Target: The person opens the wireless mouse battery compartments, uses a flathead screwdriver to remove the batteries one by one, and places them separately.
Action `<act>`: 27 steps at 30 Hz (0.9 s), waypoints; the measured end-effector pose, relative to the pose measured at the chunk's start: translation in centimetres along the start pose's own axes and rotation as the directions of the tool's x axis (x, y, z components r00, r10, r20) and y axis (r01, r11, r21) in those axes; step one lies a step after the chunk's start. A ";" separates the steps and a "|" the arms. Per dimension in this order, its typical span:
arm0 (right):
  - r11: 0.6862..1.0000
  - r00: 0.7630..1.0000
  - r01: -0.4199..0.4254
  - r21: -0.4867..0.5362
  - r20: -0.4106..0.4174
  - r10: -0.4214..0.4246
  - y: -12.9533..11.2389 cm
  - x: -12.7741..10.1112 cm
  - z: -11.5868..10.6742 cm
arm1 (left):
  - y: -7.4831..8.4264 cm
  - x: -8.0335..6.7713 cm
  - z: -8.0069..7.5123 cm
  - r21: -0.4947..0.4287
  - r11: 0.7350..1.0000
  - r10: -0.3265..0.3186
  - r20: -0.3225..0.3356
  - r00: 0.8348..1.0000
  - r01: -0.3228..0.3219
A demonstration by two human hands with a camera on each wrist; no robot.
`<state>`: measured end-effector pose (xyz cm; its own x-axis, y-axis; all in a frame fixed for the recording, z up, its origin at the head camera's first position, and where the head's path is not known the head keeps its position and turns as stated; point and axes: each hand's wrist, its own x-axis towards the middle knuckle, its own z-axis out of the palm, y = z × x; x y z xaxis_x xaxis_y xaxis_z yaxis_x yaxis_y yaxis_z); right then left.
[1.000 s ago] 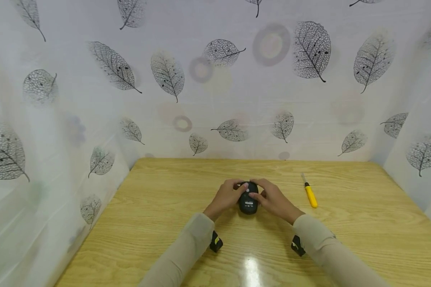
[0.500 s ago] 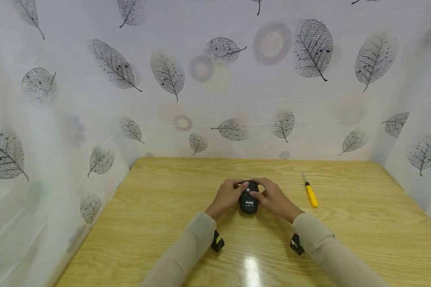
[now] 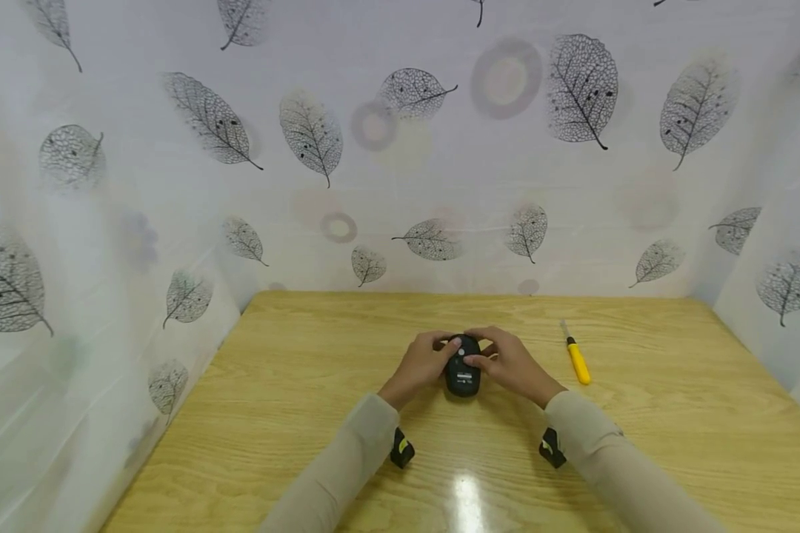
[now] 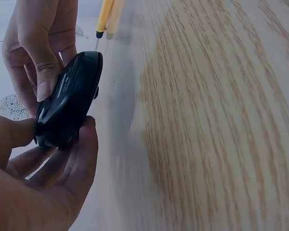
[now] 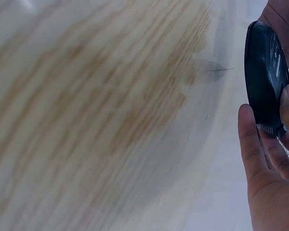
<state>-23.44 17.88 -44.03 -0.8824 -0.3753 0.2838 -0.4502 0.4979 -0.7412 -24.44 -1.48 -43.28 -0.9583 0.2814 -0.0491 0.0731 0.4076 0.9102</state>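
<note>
A black computer mouse (image 3: 462, 366) is held underside up, just above the wooden table (image 3: 307, 385), between both hands. My left hand (image 3: 421, 363) grips its left side, fingers curled under it and thumb on its edge. My right hand (image 3: 510, 363) grips the right side, its thumb pressing on the underside. In the left wrist view the mouse (image 4: 67, 103) is tilted between my left hand (image 4: 43, 187) and the right hand's thumb (image 4: 43, 72). The right wrist view shows the mouse (image 5: 265, 77) edge-on, lifted off the wood, with my right hand (image 5: 267, 163) around it.
A yellow-handled screwdriver (image 3: 576, 359) lies on the table to the right of my hands; its handle (image 4: 107, 17) shows in the left wrist view. Leaf-patterned white curtains (image 3: 400, 148) close the table in at the back and both sides.
Both hands keep hold of the mouse in the same place. The thumbs have shifted slightly on its underside.
</note>
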 end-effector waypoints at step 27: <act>0.997 0.997 -0.075 -0.002 -0.011 0.075 0.1 0.0 -0.6 | -0.3 -0.4 -0.6 -0.126 0.984 -0.101 0.174 0.980 0.124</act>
<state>-23.54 18.44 -43.75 -0.9152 -0.3282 0.2339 -0.3828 0.5267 -0.7590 -24.24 -2.23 -43.28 -0.8981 0.3857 -0.2115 -0.0817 0.3263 0.9417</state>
